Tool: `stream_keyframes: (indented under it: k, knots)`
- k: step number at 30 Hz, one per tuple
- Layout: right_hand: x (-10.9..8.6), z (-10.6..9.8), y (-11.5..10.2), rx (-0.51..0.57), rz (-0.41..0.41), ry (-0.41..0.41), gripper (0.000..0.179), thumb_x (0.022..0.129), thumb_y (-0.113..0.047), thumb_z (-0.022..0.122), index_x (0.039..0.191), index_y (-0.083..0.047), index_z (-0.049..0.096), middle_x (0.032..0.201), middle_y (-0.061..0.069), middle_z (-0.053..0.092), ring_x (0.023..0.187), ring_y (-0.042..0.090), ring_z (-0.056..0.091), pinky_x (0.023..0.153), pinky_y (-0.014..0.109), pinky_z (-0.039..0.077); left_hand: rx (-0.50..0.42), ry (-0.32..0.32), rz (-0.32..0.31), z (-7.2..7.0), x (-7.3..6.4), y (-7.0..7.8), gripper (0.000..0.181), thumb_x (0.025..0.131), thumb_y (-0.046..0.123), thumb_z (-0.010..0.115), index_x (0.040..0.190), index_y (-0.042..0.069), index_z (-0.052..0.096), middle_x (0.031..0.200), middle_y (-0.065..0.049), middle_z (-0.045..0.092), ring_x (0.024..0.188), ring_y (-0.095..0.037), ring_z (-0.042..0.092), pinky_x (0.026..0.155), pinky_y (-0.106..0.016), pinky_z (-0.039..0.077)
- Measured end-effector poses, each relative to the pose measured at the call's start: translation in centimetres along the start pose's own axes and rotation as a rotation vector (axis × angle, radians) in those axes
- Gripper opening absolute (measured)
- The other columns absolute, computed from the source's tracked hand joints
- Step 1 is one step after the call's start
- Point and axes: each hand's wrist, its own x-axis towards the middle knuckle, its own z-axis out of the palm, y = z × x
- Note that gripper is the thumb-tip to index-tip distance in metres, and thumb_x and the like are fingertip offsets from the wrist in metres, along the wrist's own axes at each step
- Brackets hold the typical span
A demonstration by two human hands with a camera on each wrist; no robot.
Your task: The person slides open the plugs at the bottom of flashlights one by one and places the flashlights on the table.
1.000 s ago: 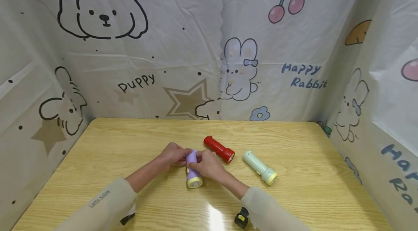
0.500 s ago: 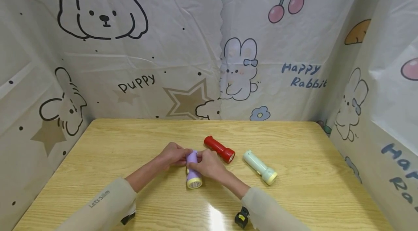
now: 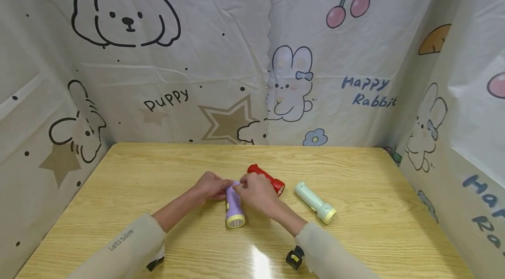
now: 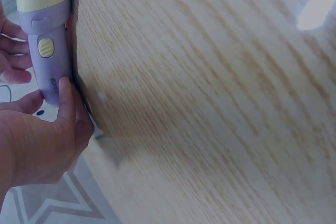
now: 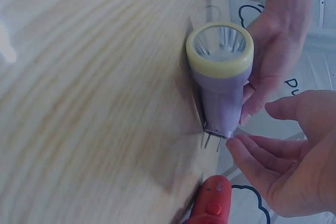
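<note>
A purple flashlight (image 3: 234, 206) with a yellow head ring lies on the table, its lens toward me. My left hand (image 3: 211, 186) pinches its tail end between thumb and fingers. The left wrist view shows a yellow switch (image 4: 46, 48) on the flashlight's body. Two thin metal prongs (image 5: 209, 140) stick out at the tail in the right wrist view. Close to them, my right hand (image 5: 294, 166) has an index fingertip at the tail's edge; whether it touches is hard to tell. The right thumb stands apart from the fingers.
Behind my right hand lies a red flashlight (image 3: 278, 186), partly hidden by that hand. Farther right is a mint-green flashlight (image 3: 314, 202). Printed cloth (image 3: 221, 64) walls off the back and sides of the wooden table (image 3: 158, 160).
My right hand has let go of the purple flashlight's body and shifted back toward its tail, now covering part of the red flashlight. My left hand has hardly moved.
</note>
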Motion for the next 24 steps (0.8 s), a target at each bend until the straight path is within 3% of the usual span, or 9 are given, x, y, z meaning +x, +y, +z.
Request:
stream_keyframes:
  k: [4, 12, 15, 20, 22, 24]
  knots:
    - [0.2, -0.2, 0.2, -0.057, -0.001, 0.03, 0.03, 0.091, -0.025, 0.073, 0.107, 0.0, 0.074, 0.097, 0.01, 0.073, 0.087, 0.019, 0.069, 0.067, 0.032, 0.057, 0.013, 0.006, -0.011, 0.0, 0.0, 0.0, 0.024, 0.095, 0.012, 0.068, 0.099, -0.011, 0.068, 0.078, -0.012, 0.068, 0.061, -0.011, 0.064, 0.06, -0.022, 0.058]
    - [0.6, -0.9, 0.6, -0.093, -0.009, 0.039, 0.033, 0.09, -0.024, 0.075, 0.113, 0.0, 0.073, 0.109, 0.012, 0.071, 0.102, 0.026, 0.067, 0.08, 0.04, 0.058, 0.041, 0.021, -0.027, 0.0, -0.2, 0.0, 0.024, 0.094, 0.014, 0.069, 0.099, -0.01, 0.068, 0.077, -0.011, 0.067, 0.061, -0.01, 0.063, 0.058, -0.021, 0.057]
    - [0.7, -1.3, 0.8, -0.112, -0.002, 0.05, 0.034, 0.089, -0.025, 0.075, 0.114, -0.002, 0.074, 0.106, 0.008, 0.071, 0.099, 0.023, 0.066, 0.079, 0.041, 0.057, 0.043, 0.023, -0.026, 0.0, -0.1, 0.0, 0.023, 0.094, 0.014, 0.07, 0.097, -0.009, 0.068, 0.076, -0.011, 0.067, 0.059, -0.009, 0.062, 0.056, -0.02, 0.056]
    - [0.9, -1.7, 1.2, -0.114, 0.032, 0.071, 0.025, 0.089, -0.026, 0.075, 0.103, -0.005, 0.074, 0.09, 0.005, 0.066, 0.079, 0.018, 0.058, 0.062, 0.036, 0.051, 0.058, 0.023, -0.028, 0.0, -0.1, 0.0, 0.025, 0.094, 0.016, 0.07, 0.098, -0.008, 0.068, 0.077, -0.011, 0.067, 0.058, -0.009, 0.061, 0.056, -0.019, 0.056]
    - [1.0, -1.7, 1.3, -0.099, 0.034, 0.077, 0.025, 0.09, -0.024, 0.075, 0.103, -0.004, 0.073, 0.094, 0.007, 0.067, 0.081, 0.019, 0.06, 0.063, 0.037, 0.052, 0.068, 0.024, -0.031, 0.0, 0.0, 0.0, 0.026, 0.094, 0.017, 0.07, 0.1, -0.009, 0.068, 0.079, -0.011, 0.067, 0.058, -0.009, 0.061, 0.056, -0.019, 0.056]
    - [1.0, -1.8, 1.5, -0.087, 0.028, 0.086, 0.029, 0.09, -0.022, 0.076, 0.11, -0.002, 0.072, 0.102, 0.009, 0.07, 0.09, 0.021, 0.063, 0.072, 0.038, 0.056, 0.078, 0.026, -0.031, -0.1, 0.0, 0.0, 0.027, 0.094, 0.018, 0.07, 0.101, -0.009, 0.068, 0.08, -0.012, 0.068, 0.058, -0.009, 0.061, 0.057, -0.02, 0.056]
